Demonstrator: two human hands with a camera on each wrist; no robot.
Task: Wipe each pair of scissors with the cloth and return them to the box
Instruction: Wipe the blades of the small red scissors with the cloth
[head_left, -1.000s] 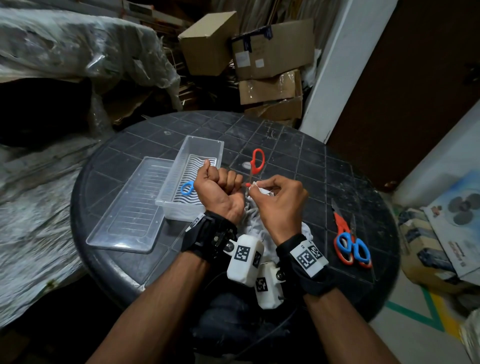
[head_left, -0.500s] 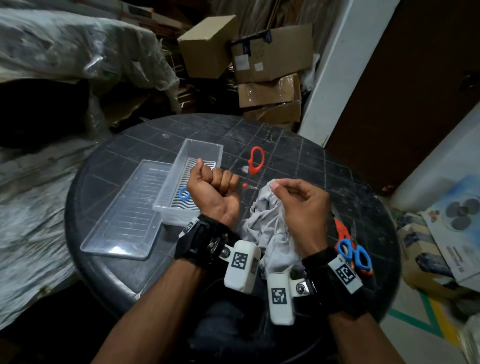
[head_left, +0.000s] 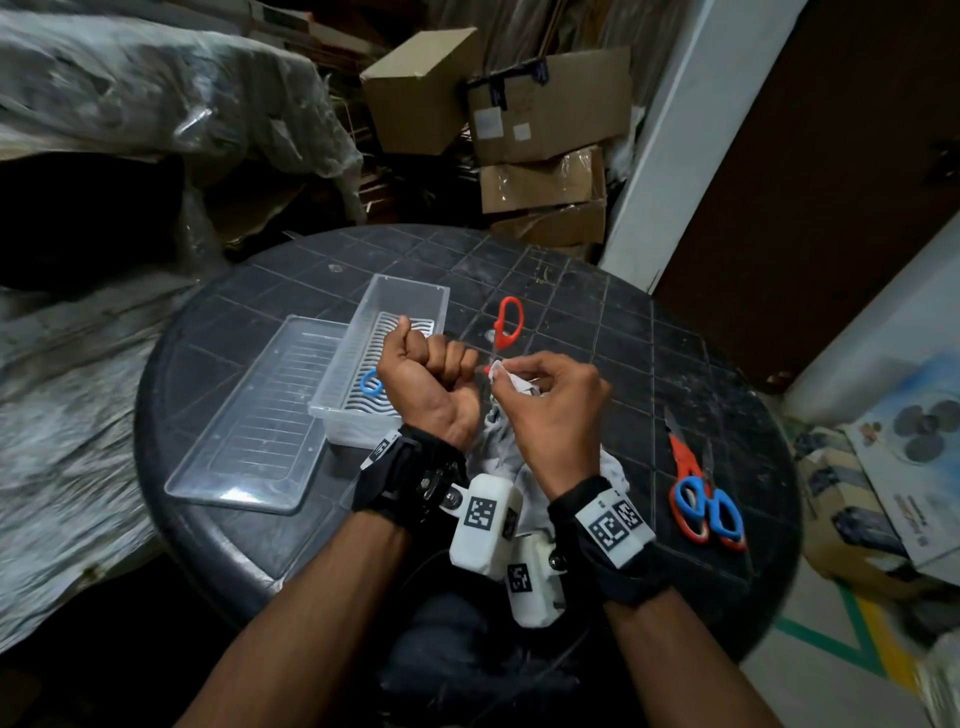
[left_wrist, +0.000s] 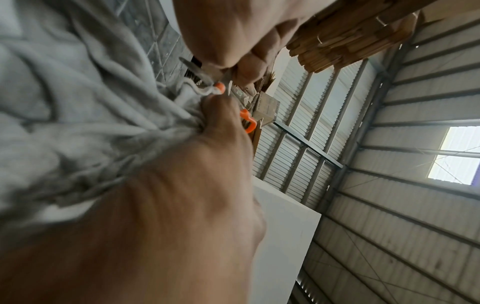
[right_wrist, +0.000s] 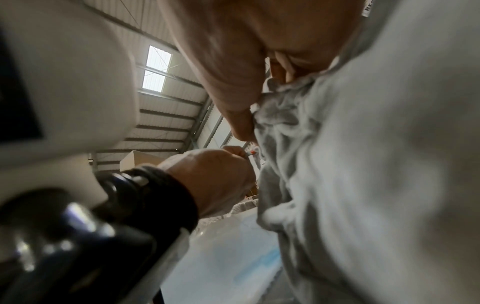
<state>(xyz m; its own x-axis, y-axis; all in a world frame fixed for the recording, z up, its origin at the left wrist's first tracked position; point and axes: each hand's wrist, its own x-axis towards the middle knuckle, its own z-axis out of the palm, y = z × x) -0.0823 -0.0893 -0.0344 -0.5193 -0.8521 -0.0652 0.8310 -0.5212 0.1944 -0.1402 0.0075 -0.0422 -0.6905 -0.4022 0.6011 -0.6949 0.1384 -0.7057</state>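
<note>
My left hand (head_left: 426, 371) is a closed fist that grips a pair of red-handled scissors (head_left: 508, 322) above the black round table (head_left: 597, 322). One red loop points away from me. My right hand (head_left: 540, 384) pinches a fold of the grey cloth (head_left: 498, 452) against the scissors next to their red pivot. In the left wrist view the cloth (left_wrist: 78, 102) bunches beside the blade, with the orange handle (left_wrist: 248, 121) behind my fingers. The clear plastic box (head_left: 343, 358) stands just left of my fist. A blue ring (head_left: 371, 385) shows over it; I cannot tell what it belongs to.
The box's clear lid (head_left: 260, 426) lies flat to the left of the box. More scissors with red and blue handles (head_left: 701, 499) lie near the table's right edge. Cardboard boxes (head_left: 545, 130) are stacked behind the table, and a white pillar (head_left: 665, 156) stands at the back right.
Half a second ago my right hand had drawn the cloth back to the right, off the scissors. Now it is back at the pivot, pinching the cloth there. My left fist has hardly moved.
</note>
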